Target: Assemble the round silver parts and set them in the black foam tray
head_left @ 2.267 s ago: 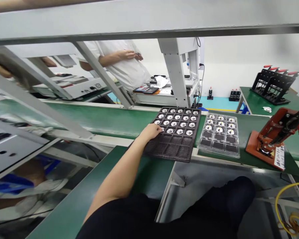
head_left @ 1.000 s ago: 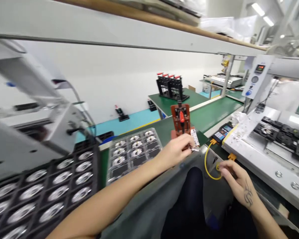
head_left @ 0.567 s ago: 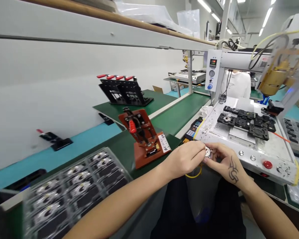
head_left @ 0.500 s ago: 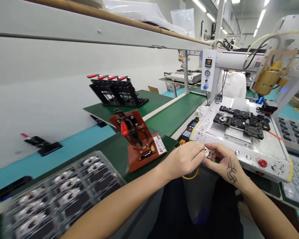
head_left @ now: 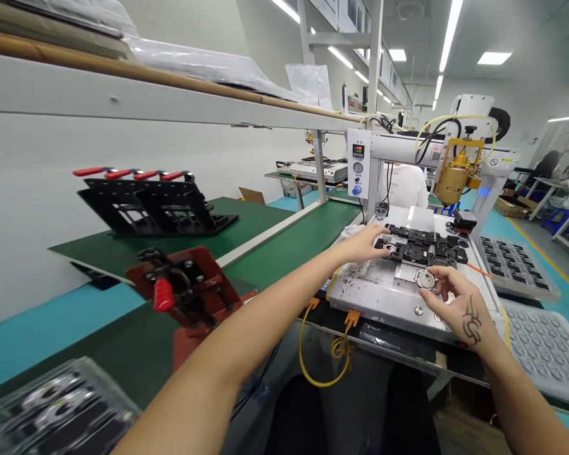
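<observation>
My right hand holds a round silver metal part, which looks like a watch case, between thumb and fingers above the front of the machine bed. Its pale disc face is turned toward me. Stretched forward, my left hand is at the left end of the black fixture, thumb and fingers apart. Close to those fingertips, another round silver part sits in the fixture. Whether the left fingers touch that part I cannot tell.
The dispensing machine's gold head hangs above the bed's back right. On the left stand a red clamp jig and black clamp fixtures. Trays of parts lie at lower left and right. Yellow cables loop below the front edge.
My hands were together at the round part; now they are apart. The left has reached forward to the fixture, while the right keeps the part. The view has turned right.
</observation>
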Demonstrator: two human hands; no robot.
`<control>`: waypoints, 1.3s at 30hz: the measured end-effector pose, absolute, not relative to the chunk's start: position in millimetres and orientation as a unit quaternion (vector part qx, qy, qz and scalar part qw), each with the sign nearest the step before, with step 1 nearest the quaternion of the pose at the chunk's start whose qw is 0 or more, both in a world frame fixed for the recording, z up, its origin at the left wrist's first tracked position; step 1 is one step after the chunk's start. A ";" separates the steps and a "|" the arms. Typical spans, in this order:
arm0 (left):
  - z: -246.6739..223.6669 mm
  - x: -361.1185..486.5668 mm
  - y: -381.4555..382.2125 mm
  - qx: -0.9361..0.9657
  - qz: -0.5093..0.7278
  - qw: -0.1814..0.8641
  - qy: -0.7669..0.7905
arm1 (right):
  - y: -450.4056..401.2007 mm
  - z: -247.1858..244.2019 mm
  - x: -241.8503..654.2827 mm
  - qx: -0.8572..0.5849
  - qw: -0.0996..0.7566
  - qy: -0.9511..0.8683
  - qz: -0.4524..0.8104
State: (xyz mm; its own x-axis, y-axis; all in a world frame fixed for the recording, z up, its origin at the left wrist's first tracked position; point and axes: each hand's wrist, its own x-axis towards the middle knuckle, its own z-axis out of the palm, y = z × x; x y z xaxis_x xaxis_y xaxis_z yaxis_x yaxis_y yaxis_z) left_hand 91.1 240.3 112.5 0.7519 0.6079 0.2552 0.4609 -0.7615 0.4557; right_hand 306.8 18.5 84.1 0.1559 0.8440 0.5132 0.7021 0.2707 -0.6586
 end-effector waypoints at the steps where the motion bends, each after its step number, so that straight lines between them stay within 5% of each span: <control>1: 115.8 98.8 252.6 0.921 0.163 0.194 0.295 | 13.8 85.0 311.4 -0.602 0.467 -0.644 0.072; 12: 122.7 118.0 287.0 0.934 0.149 0.209 0.249 | 15.6 84.8 344.0 -0.630 0.465 -0.619 0.058; 23: 144.5 60.9 207.5 0.869 0.409 0.222 0.168 | 175.3 99.6 317.0 -0.605 0.295 -0.738 0.040; 30: 135.8 14.9 162.5 0.859 0.428 0.210 0.186 | 207.4 101.1 310.2 -0.622 0.204 -0.751 0.089; 39: 108.5 -17.9 136.6 0.847 0.435 0.224 0.209 | 204.5 90.8 310.9 -0.611 0.186 -0.769 0.037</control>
State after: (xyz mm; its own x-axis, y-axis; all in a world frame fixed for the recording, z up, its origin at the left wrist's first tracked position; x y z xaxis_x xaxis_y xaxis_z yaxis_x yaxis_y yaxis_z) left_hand -17.9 136.6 108.5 0.5336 0.5492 0.6431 0.1599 -0.8123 0.5609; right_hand 310.9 204.5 90.8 -0.1840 0.9529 0.2412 0.9257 0.2505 -0.2834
